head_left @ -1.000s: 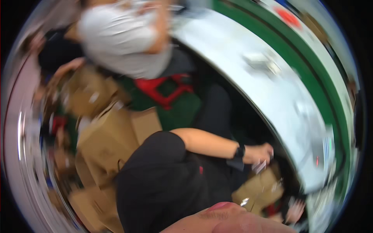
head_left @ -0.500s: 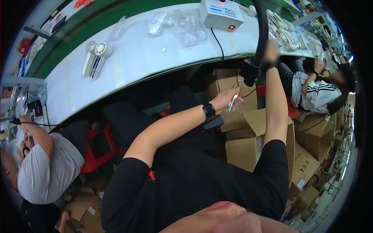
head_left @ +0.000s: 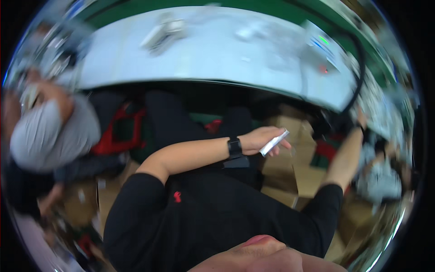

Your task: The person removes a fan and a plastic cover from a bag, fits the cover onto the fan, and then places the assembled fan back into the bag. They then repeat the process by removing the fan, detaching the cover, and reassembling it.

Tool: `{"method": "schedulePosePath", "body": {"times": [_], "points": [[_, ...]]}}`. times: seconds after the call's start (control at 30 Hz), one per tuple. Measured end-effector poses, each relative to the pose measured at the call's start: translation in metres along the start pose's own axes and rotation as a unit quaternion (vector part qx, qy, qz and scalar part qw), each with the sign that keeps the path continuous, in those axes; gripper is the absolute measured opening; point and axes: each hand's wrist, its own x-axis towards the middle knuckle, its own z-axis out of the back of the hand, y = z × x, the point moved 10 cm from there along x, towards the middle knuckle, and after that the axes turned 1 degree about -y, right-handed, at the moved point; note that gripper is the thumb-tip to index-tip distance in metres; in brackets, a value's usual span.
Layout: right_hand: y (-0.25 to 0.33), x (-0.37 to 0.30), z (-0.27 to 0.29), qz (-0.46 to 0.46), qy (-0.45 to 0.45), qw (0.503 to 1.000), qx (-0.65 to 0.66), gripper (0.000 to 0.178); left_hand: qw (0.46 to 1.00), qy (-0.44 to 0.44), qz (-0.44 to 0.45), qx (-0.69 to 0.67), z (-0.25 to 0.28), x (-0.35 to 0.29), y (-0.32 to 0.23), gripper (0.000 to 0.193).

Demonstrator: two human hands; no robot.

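Note:
In front of my body, my left hand (head_left: 263, 139) is closed on a clear plastic piece (head_left: 274, 142), whose long narrow side shines silvery white. A dark band sits on that wrist. My right arm stretches out to the right. Its hand (head_left: 361, 119) is smeared by motion at the bench's right end, near a black flexible hose (head_left: 361, 68), and its fingers cannot be made out. On the bench (head_left: 195, 59) lie two pale handheld fans (head_left: 165, 34), blurred, and a loose group of clear plastic pieces (head_left: 258, 31).
A white control box (head_left: 322, 47) with a lit red switch stands on the bench's right. Open cardboard boxes (head_left: 281, 174) are below my left hand. A red stool (head_left: 122, 129) stands at the left, beside a person in grey (head_left: 56, 127). Another person (head_left: 378, 181) sits at the right.
The whole view has swung, so the bench things appear farther right. My right hand has shifted right and lower in the picture. The left still holds the plastic piece, now turned and catching light.

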Motion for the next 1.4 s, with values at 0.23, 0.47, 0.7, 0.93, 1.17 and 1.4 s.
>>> {"method": "schedulePosePath", "body": {"times": [0.23, 0.47, 0.7, 0.93, 1.17, 1.4], "points": [[0.04, -0.032, -0.102, -0.153, -0.033, 0.979, 0.129, 0.091, 0.981, -0.158, -0.083, -0.08, 0.083, -0.126, -0.038, 0.055], [0.067, -0.074, -0.039, -0.215, -0.11, 0.95, 0.198, 0.096, 0.913, -0.018, -0.38, 0.149, -0.013, -0.244, -0.146, 0.058], [0.05, -0.142, 0.065, -0.179, -0.212, 0.869, 0.41, 0.069, 0.734, 0.232, -0.576, 0.274, -0.162, -0.327, -0.19, 0.012], [0.149, -0.256, 0.151, -0.235, -0.326, 0.821, 0.406, 0.051, 0.674, 0.167, -0.618, 0.369, -0.174, -0.363, -0.185, 0.008], [0.196, -0.287, 0.173, -0.173, -0.264, 0.836, 0.449, 0.053, 0.637, 0.141, -0.645, 0.397, -0.174, -0.388, -0.182, 0.011], [0.318, -0.329, 0.159, -0.074, -0.067, 0.829, 0.551, 0.056, 0.591, 0.174, -0.665, 0.423, -0.184, -0.416, -0.174, 0.026]]}}
